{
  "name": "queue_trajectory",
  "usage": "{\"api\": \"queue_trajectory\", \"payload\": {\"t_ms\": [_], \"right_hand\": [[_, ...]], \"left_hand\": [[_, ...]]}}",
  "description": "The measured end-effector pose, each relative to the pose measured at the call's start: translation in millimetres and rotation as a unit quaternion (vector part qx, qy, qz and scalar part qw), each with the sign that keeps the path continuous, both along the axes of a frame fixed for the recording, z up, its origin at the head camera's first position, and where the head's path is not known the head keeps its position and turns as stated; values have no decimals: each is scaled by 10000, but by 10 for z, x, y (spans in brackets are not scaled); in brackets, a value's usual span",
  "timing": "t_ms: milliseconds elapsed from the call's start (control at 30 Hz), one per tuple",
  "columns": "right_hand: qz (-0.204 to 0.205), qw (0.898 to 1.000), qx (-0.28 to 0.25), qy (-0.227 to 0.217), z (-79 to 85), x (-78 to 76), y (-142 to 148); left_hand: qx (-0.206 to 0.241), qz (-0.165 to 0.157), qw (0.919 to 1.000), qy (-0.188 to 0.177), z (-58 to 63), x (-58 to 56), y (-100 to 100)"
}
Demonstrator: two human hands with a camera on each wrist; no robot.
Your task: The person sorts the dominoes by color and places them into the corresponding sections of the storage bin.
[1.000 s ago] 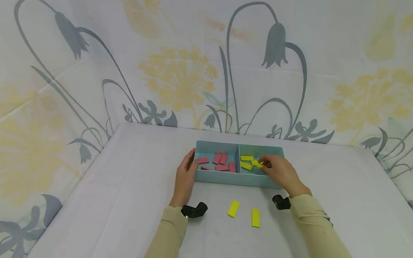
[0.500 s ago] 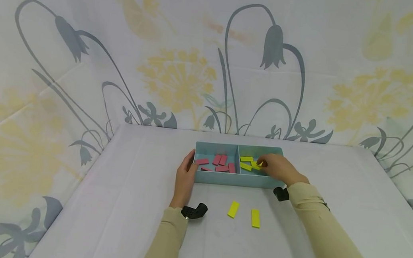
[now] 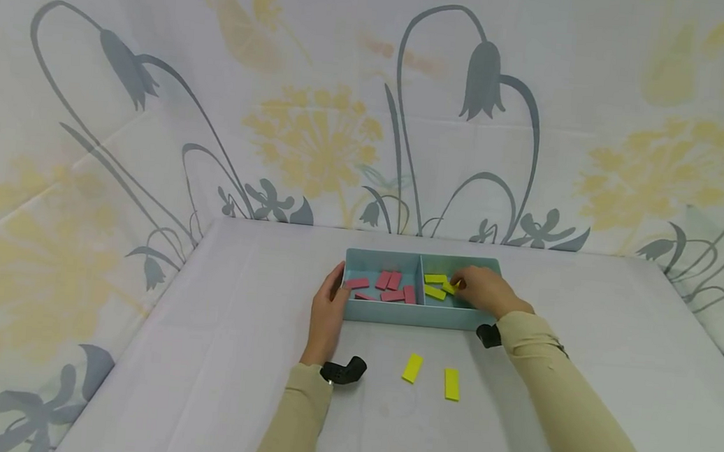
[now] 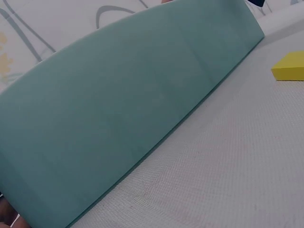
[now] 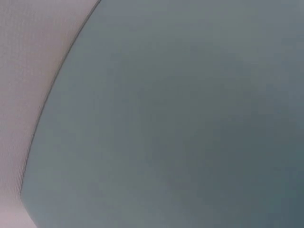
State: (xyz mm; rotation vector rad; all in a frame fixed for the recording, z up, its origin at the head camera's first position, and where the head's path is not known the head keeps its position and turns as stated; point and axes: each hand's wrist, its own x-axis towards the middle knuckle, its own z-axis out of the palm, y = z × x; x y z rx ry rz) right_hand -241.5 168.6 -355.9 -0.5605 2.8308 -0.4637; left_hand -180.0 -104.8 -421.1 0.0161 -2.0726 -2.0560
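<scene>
A pale blue-green box [image 3: 419, 315] with two compartments lies on the table. My left hand [image 3: 326, 314] holds its left end, with the thumb near the rim; a bit of that hand shows dimly at the lower left of the left wrist view. In the left compartment lie several red blocks [image 3: 393, 296]. Several yellow blocks [image 3: 435, 293] lie in the right one. My right hand [image 3: 486, 291] reaches in there, its fingertips pinching a yellow block [image 3: 457, 284] that they mostly cover. The box wall [image 5: 166, 114] fills the right wrist view, blurred.
Two loose yellow blocks, a left one [image 3: 412, 368] and a right one [image 3: 452, 384], lie on the white tablecloth [image 3: 232, 371] in front of the box. Behind the table hangs a flower-patterned cloth [image 3: 319, 111]. Each wrist wears a black camera.
My right hand has shifted slightly left and away from me within the right compartment, still at the yellow blocks. The left hand stays at the box's left end.
</scene>
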Motion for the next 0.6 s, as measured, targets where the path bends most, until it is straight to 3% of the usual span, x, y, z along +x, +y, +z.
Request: {"api": "queue_trajectory", "payload": {"t_ms": [600], "right_hand": [[-171, 9997, 148, 111, -95, -98, -27]], "left_hand": [[-22, -1, 10000, 48, -4, 0, -2]]}}
